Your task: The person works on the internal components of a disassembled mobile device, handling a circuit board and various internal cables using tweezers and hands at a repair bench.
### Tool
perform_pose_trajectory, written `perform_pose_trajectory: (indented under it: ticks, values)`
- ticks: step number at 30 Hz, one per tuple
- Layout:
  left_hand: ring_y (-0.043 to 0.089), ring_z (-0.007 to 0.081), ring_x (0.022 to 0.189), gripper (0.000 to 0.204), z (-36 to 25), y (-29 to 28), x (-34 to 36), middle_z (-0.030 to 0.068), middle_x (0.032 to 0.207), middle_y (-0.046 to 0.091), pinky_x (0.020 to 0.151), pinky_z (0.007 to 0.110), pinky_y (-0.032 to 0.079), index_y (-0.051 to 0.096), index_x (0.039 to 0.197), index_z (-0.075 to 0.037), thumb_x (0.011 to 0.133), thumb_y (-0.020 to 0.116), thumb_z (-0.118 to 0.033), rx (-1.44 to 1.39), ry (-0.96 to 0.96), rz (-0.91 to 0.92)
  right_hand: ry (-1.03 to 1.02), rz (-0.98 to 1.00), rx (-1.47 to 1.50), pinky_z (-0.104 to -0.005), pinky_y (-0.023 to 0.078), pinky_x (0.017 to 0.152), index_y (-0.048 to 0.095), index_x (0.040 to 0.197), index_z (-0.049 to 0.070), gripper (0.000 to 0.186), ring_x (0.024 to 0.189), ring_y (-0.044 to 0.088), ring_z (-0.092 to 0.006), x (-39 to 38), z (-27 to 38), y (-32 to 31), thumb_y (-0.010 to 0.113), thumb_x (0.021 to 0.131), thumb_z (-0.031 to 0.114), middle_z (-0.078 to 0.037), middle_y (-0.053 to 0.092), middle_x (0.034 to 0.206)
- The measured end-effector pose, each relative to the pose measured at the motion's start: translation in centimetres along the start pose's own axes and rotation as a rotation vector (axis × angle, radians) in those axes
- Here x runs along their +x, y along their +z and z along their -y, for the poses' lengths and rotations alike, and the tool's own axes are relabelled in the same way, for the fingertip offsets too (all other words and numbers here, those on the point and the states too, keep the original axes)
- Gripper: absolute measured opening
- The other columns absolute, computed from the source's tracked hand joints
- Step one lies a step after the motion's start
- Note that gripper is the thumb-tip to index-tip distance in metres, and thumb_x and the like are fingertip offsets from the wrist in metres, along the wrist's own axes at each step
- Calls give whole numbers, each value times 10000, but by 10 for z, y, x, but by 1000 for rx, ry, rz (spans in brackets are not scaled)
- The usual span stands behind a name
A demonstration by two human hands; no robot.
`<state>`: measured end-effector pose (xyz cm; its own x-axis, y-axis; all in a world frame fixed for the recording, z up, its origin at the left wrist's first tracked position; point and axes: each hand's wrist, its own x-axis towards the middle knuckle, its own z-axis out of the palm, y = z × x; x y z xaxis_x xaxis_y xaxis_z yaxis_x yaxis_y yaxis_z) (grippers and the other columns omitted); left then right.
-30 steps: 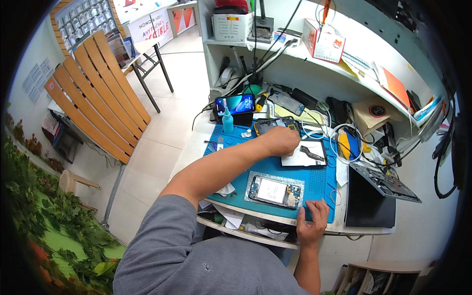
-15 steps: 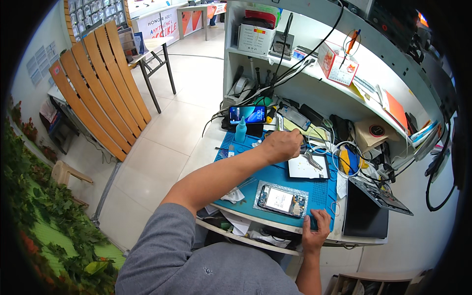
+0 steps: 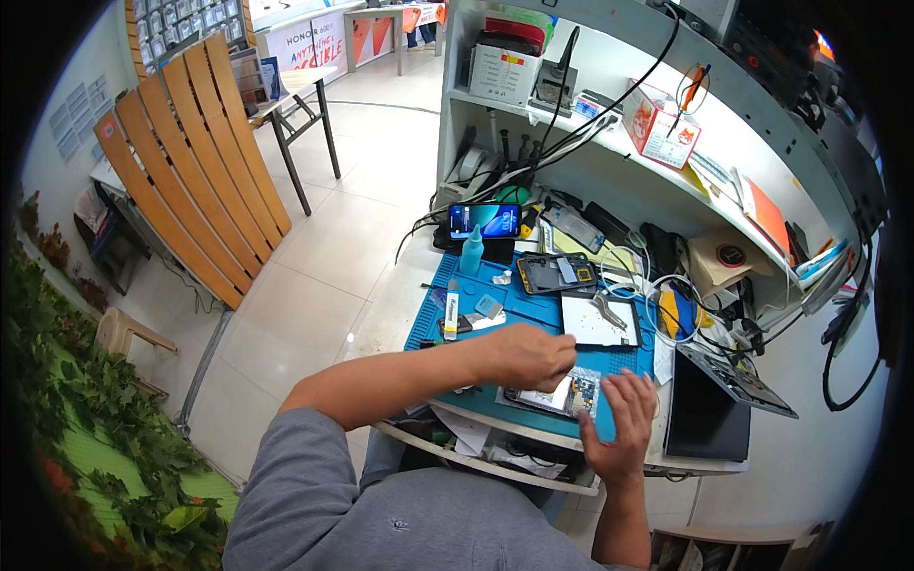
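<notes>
My left hand [image 3: 533, 356] is over the phone with its fingers pinched together; what they hold, if anything, is too small to make out. Beneath it lies an opened phone [image 3: 577, 392] with its circuit board bare, partly covered by the hand, on a piece of bubble wrap. At the phone's right end is my right hand [image 3: 624, 423], fingers spread and holding nothing. Just beyond my hands sits a white tray with a dark rim [image 3: 583, 329]; tweezers [image 3: 606, 311] rest on it. All this is on a blue repair mat [image 3: 624, 360].
Behind the tray lies a dark phone frame [image 3: 552, 274]. A teal dropper bottle [image 3: 471, 253] stands before a lit phone [image 3: 486, 221]. White cables [image 3: 647, 285] tangle at the right, beside an open laptop [image 3: 709, 409]. Shelves [image 3: 595, 143] rise at the back.
My left hand has come back from the far side of the tray to above the opened phone, uncovering the phone frame. My right hand has risen slightly and spread its fingers.
</notes>
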<state>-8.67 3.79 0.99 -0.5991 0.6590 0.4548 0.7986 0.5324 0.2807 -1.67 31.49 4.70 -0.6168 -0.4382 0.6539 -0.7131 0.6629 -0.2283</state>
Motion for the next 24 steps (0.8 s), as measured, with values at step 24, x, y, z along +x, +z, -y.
perform_pose_trajectory:
  ticks: [24]
  values:
    - [731, 298, 819, 143, -29, -25, -63, 69, 1028, 680, 691, 416, 587, 731, 1066, -123, 980, 837, -164, -116, -113, 46, 39, 302, 443, -474, 503, 1065, 850, 1089, 65, 163, 967, 751, -265, 2, 6, 57, 918, 960, 139, -76, 816, 999]
